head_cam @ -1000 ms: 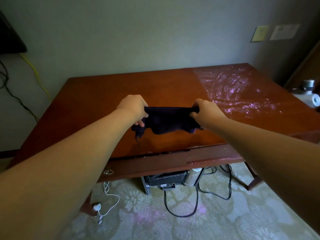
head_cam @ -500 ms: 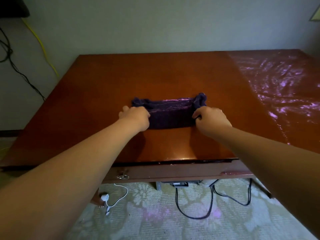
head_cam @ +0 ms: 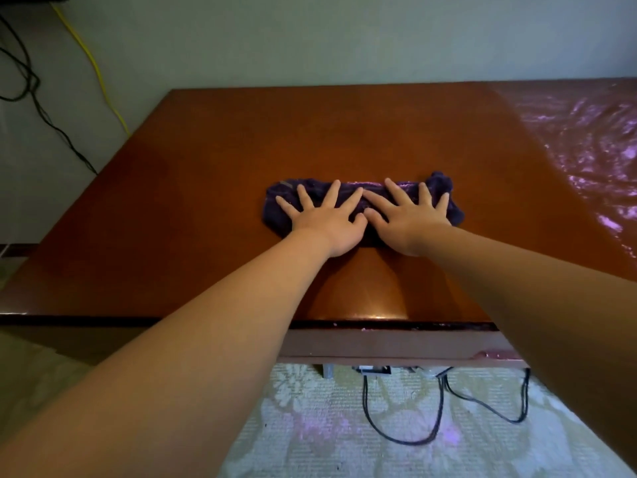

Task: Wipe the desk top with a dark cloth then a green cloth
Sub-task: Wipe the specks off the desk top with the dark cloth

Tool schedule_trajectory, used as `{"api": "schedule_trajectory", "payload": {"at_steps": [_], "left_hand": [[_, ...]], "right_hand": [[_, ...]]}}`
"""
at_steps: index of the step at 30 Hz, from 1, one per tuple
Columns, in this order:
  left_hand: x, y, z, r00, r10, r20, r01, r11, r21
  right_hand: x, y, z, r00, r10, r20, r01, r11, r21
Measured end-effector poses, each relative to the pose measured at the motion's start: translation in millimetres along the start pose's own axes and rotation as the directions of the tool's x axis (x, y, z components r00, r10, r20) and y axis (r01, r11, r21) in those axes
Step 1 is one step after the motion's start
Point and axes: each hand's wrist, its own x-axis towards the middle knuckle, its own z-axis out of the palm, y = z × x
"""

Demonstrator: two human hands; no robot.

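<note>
A dark purple cloth [head_cam: 439,188] lies folded into a long strip on the middle of the reddish-brown desk top [head_cam: 310,132]. My left hand [head_cam: 324,220] rests flat on the cloth's left half, fingers spread. Beside it, thumbs almost touching, my right hand [head_cam: 406,219] is pressed flat on the right half, fingers also spread. Neither hand grips the cloth. Both cloth ends stick out past my hands. No green cloth is in view.
The desk's right part shines with a patchy wet-looking sheen [head_cam: 586,150]. A wall runs just behind the desk, with a yellow cable [head_cam: 100,81] and black cables [head_cam: 31,84] at the left. Black cords [head_cam: 441,408] loop on the patterned carpet [head_cam: 310,426] under the front edge.
One second ago both hands held the cloth stretched in the air. They laid it on the desk, let go of its ends and now press flat on it with fingers spread.
</note>
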Motion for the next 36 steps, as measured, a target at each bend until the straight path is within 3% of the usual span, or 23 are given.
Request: {"api": "schedule_trajectory", "payload": {"at_steps": [13,21,30,33,36], "left_hand": [[-99.8,11.9,39.8,0.999,-0.027,-0.04,0.026,0.999,-0.024],[-153.8,47.9,71.0,0.995,-0.027,-0.1,0.023,0.999,-0.046],[-150.3,66.9,68.1,0.949,0.122,-0.291,-0.131,0.991,-0.012],[-140.7,65.0,63.8,0.958,0.149,-0.246,-0.161,0.986,-0.031],[-126.8,60.8,57.5,0.945,0.084,-0.317,-0.119,0.989,-0.091]], "right_hand": [[-94.1,10.9,31.2,0.996,-0.086,-0.011,0.086,0.994,-0.063],[-146.9,53.1,47.5,0.982,-0.183,-0.046,0.179,0.98,-0.082],[-156.3,89.5,30.2,0.97,-0.231,-0.075,0.224,0.971,-0.089],[-151.4,85.3,23.5,0.973,-0.201,-0.115,0.2,0.98,-0.022],[-141.3,80.8,15.4,0.985,-0.104,-0.136,0.11,0.993,0.041]]}}
